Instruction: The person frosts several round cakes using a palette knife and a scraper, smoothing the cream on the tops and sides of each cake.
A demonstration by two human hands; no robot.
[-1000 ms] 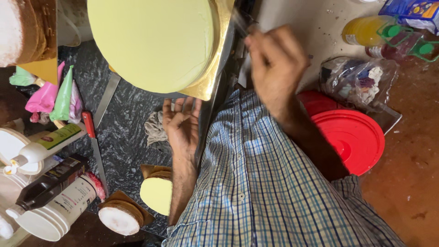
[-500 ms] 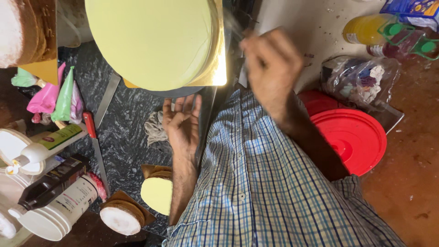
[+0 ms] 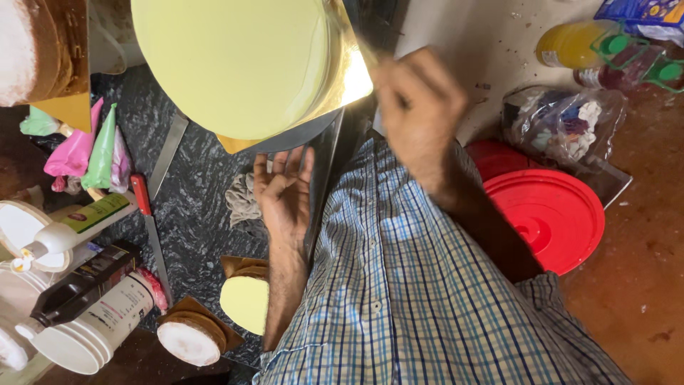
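Smooth round yellow cake (image 3: 235,64), gold square board (image 3: 350,78)

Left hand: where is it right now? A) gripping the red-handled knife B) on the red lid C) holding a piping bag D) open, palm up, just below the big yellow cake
D: the left hand lies open with fingers spread, palm up, on the dark counter just under the round yellow cake; the red-handled knife lies apart to its side, untouched.

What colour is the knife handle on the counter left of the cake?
Red: the knife handle shows clearly in the head view.
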